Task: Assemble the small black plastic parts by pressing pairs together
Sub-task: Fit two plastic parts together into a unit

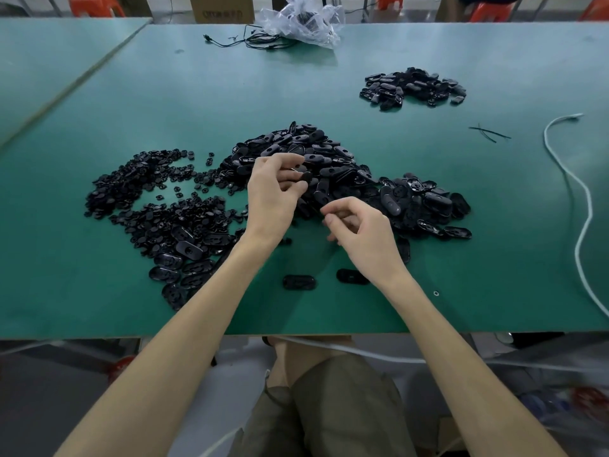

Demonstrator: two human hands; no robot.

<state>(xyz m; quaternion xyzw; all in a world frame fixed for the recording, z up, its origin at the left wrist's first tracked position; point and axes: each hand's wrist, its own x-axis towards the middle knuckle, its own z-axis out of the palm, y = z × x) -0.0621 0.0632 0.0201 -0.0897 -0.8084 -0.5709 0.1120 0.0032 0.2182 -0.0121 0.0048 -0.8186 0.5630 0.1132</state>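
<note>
Both hands hover above the desk (pixel 197 94): left hand (pixel 273 189) pinches a small black part (pixel 304 176); right hand (pixel 359 229) has curled fingers, and I cannot tell whether they hold anything.

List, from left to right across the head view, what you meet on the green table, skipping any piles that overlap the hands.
Pile of small round parts → left hand, pinching a black part → right hand → black ties → white cable.

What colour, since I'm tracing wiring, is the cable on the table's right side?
The cable is white, seen best in the head view.
</note>
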